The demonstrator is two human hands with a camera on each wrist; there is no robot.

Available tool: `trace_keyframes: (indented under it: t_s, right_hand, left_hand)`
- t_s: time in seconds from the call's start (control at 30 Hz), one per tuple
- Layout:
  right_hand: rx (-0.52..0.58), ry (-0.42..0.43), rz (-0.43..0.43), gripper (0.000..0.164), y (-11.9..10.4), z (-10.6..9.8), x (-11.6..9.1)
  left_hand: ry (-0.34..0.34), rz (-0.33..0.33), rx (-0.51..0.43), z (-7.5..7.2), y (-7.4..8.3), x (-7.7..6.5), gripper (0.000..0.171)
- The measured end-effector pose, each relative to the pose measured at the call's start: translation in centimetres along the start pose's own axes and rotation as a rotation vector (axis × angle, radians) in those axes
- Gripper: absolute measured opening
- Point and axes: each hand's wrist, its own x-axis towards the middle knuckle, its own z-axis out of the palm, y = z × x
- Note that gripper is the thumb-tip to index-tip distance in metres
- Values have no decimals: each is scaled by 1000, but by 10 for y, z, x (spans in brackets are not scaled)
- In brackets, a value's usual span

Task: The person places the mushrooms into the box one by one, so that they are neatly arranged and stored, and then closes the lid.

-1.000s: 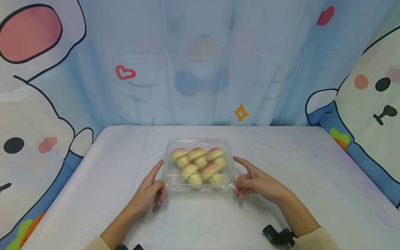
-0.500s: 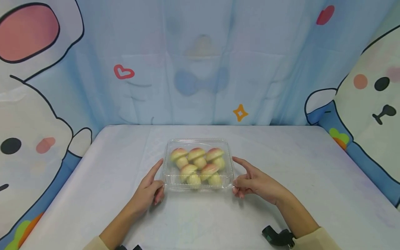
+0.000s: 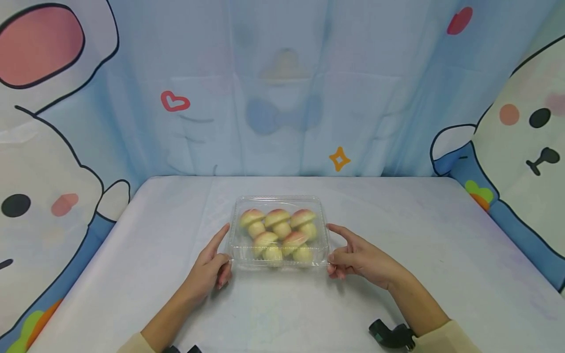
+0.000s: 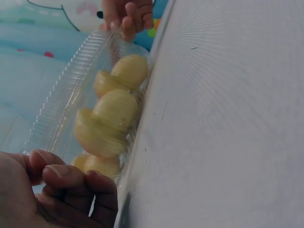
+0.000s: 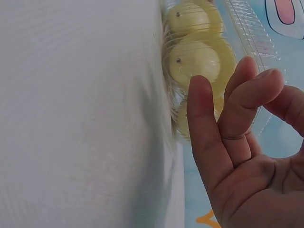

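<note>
A clear plastic clamshell box (image 3: 278,202) sits on the white table, its lid shut. Several mushroom-shaped buns (image 3: 278,223) with yellow-and-pink caps show through it. My left hand (image 3: 207,267) is at the box's left side, index finger straight along the edge, thumb and curled fingers at the front corner. On the other side my right hand (image 3: 364,257) mirrors it, index fingertip at the right edge and thumb pinching near the front corner. In the right wrist view, the curled fingers (image 5: 259,90) overlap the box's rim, partly hiding the buns.
A white cloth covers the table (image 3: 282,314). Behind it hangs a blue curtain (image 3: 282,127) with cartoon animals, hearts and a star. A black wrist device (image 3: 393,335) sits by the right sleeve; parts of another show at the bottom edge by the left arm.
The box and both hands have shifted very slightly left together. The hands' pose around the box is the same.
</note>
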Motion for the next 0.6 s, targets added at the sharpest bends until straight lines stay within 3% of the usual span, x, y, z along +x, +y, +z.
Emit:
trace_keyframes:
  t_s: [0.6]
  right_hand:
    - [19,12,42,94,-5,0,-4]
  left_hand:
    - [40,-23,9,5,0,1,75]
